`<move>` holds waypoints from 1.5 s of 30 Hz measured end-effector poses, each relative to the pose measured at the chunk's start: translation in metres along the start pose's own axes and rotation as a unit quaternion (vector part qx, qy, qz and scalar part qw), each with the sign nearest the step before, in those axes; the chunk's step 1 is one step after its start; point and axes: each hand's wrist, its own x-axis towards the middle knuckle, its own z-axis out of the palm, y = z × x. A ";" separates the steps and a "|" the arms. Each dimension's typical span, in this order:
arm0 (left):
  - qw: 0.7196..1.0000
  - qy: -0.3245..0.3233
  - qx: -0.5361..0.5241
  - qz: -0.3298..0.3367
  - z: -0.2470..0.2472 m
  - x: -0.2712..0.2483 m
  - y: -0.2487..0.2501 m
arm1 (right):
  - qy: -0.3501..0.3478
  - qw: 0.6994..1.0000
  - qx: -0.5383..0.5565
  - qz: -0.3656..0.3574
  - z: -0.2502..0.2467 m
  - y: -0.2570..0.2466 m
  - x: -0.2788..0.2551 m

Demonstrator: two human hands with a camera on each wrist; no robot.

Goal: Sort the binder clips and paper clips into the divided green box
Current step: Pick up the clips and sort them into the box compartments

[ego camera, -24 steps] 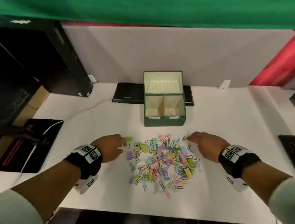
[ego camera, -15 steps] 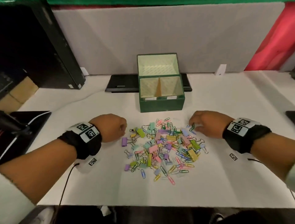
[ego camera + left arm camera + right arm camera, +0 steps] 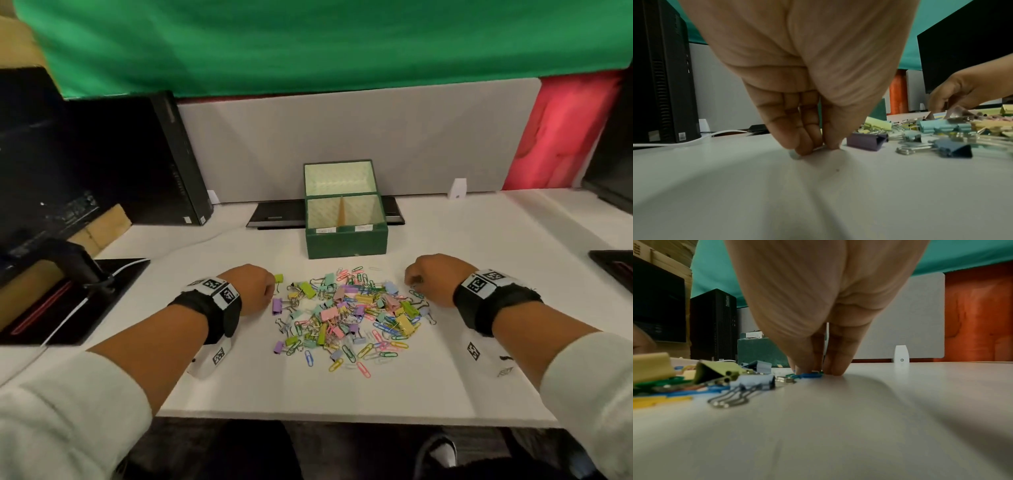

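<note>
Many clips: pastel binder clips (image 3: 331, 313) and coloured paper clips (image 3: 363, 350), one mixed heap mid-tabletop (image 3: 479, 274).
Box: green box (image 3: 346, 240) behind heap, lid up, two compartments.
Left hand (image 3: 251, 291): grip pinches a lime binder clip (image 3: 278, 278).
Right hand (image 3: 433, 279): grip pinches a blue paper clip (image 3: 810, 375).

Legible text is scarce. The cardboard box (image 3: 642, 252) at the upper left of the right wrist view carries digits on its edge, sideways and partly cut off; they look like "2031", last digits uncertain.

The black computer tower (image 3: 713, 324) has a vertical logo near its top front edge, too blurred to read.

The green box (image 3: 346, 236) bears two small white labels (image 3: 325, 230) on its front rim, one per compartment; print too small to make out.

Wristbands (image 3: 219, 291) on both arms carry square black-and-white fiducial markers, with no letters. The sticker on the other tower (image 3: 683, 135) is unreadable.
</note>
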 end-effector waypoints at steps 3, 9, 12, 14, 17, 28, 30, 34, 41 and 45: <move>1.000 -0.004 0.005 -0.008 -0.006 0.002 0.003 | 0.006 1.000 -0.011 0.000 0.005 0.001 0.001; 0.962 0.040 -0.272 0.005 -0.023 0.025 0.008 | -0.012 0.999 0.039 -0.003 -0.001 0.006 0.023; 0.933 0.014 -0.359 0.019 -0.032 0.037 0.018 | 0.057 0.981 0.186 0.007 -0.015 0.010 0.032; 0.929 0.001 -0.369 0.017 -0.041 0.049 0.030 | 0.106 0.918 0.380 0.032 -0.024 0.006 0.035; 0.958 -0.004 -0.273 0.083 -0.053 0.063 0.057 | 0.080 0.696 0.709 0.084 -0.037 -0.002 0.040; 0.992 0.010 0.029 0.123 -0.045 0.102 0.108 | -0.015 0.998 0.065 -0.022 -0.036 -0.064 0.060; 0.993 0.006 0.020 0.114 -0.041 0.105 0.106 | -0.034 0.998 0.024 -0.039 -0.032 -0.073 0.066; 0.993 0.001 -0.006 0.122 -0.036 0.109 0.098 | -0.052 0.997 0.006 -0.060 -0.027 -0.078 0.078; 0.985 0.002 -0.109 0.135 -0.037 0.104 0.080 | -0.099 0.993 0.003 -0.057 -0.027 -0.070 0.077; 0.957 -0.027 -0.257 0.133 -0.054 0.098 0.065 | -0.134 0.964 0.226 -0.052 -0.050 -0.039 0.068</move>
